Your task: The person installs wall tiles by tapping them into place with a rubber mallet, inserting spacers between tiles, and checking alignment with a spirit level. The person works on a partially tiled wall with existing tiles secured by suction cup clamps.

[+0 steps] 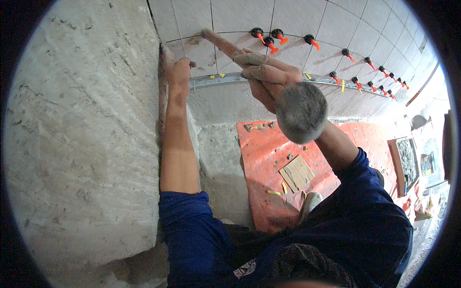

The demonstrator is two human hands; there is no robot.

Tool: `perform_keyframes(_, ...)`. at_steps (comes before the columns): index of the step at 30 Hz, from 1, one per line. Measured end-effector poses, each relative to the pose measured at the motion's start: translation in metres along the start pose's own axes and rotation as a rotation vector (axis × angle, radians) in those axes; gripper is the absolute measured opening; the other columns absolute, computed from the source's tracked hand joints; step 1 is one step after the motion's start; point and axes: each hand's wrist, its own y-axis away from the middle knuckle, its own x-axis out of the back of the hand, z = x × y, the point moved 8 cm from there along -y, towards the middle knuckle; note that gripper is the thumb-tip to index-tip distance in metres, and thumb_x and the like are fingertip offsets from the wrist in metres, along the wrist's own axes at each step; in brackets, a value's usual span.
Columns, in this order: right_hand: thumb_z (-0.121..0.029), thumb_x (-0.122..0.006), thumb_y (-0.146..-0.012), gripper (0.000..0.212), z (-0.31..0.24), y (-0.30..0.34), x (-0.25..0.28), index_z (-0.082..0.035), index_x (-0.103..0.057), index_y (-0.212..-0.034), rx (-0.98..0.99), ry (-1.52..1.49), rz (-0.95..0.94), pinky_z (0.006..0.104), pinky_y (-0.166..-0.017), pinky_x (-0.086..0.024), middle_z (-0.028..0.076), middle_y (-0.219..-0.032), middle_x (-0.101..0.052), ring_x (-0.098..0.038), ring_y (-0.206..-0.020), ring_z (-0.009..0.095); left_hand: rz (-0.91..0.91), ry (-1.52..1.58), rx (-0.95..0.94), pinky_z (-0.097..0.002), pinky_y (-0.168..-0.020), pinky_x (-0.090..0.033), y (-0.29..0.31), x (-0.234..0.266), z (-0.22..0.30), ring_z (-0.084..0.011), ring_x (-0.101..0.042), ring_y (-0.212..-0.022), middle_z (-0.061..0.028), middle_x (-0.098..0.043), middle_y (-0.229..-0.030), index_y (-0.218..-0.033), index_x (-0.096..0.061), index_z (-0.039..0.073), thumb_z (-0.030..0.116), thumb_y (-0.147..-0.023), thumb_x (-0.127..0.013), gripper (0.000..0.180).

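Grey-white tiles [240, 12] cover the wall before me, with a narrow tile [204, 60] at the left corner. My left hand [177, 69] rests at that tile's left edge, one finger stretched up beside the rough wall and the thumb apart. With its index finger extended, my right hand [266, 72] touches the joint above the narrow tile. Its other fingers curl around what looks like a rubber mallet [302, 113], whose round grey head covers my wrist; the handle is hidden. A thin string [177, 19] hangs across the tile.
Black tile levellers with orange handles [310, 41] stick out along the joints. Beneath the tiles runs a metal rail [221, 80] with yellow wedges [222, 75]. A red sheet [264, 158] on the floor bears a cardboard piece [297, 174]. Rough plaster wall [86, 134] stands close on the left.
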Motion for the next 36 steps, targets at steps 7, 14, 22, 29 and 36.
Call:
perform_keyframes(7,0.011,-0.060,-0.080,0.023,0.010,0.005,-0.001,-0.001,-0.062,-0.099,-0.086,0.098,-0.032,0.0333,-0.081,-0.054,0.018,-0.113,-0.063,-0.065,-0.101,0.027,-0.095,0.230,0.098,-0.0328,-0.087,-0.048,0.012,-0.006,0.023,-0.0275,-0.050,-0.115,-0.0210,-0.039,-0.139,-0.144,-0.023,-0.005,-0.008,-0.073,-0.047,0.075)
perform_keyframes(14,0.005,-0.067,-0.075,0.016,-0.014,0.034,0.001,0.000,-0.061,-0.089,0.072,0.062,-0.065,0.0408,-0.084,-0.053,0.019,-0.113,-0.063,-0.065,-0.101,0.033,0.162,0.225,-0.029,-0.0344,-0.077,-0.048,0.019,0.001,0.024,-0.0270,-0.060,-0.089,-0.0179,-0.059,-0.110,-0.119,-0.051,-0.006,0.004,-0.079,-0.054,0.042)
perform_keyframes(22,-0.027,-0.062,-0.079,0.028,-0.014,0.039,0.005,-0.002,-0.058,-0.091,0.253,-0.070,0.009,0.0456,-0.095,-0.044,0.020,-0.121,-0.056,-0.050,-0.120,0.039,-0.104,-0.101,0.158,-0.0416,-0.089,-0.046,-0.005,0.020,-0.042,-0.0309,-0.055,-0.104,-0.0170,-0.052,-0.123,-0.127,-0.046,0.000,0.008,-0.084,-0.053,0.044)
perform_keyframes(29,-0.031,-0.054,-0.084,0.032,-0.019,0.045,0.004,-0.002,-0.047,-0.072,0.055,-0.051,-0.128,0.0497,-0.094,-0.047,0.017,-0.097,-0.057,-0.055,-0.107,0.046,-0.026,0.033,0.188,-0.0365,-0.094,-0.047,-0.014,0.011,-0.031,-0.0299,-0.051,-0.115,-0.0188,-0.038,-0.142,-0.143,-0.028,0.002,0.006,-0.083,-0.053,0.066)
perform_keyframes(36,-0.028,-0.056,-0.079,0.030,-0.001,0.090,-0.009,-0.003,-0.044,-0.068,-0.119,0.097,-0.203,0.0439,-0.067,-0.045,0.012,-0.072,-0.051,-0.058,-0.080,0.035,0.016,-0.218,0.066,-0.0365,-0.095,-0.047,0.024,-0.009,0.040,-0.0298,-0.050,-0.121,-0.0201,-0.036,-0.144,-0.146,-0.026,0.004,0.005,-0.082,-0.057,0.071)
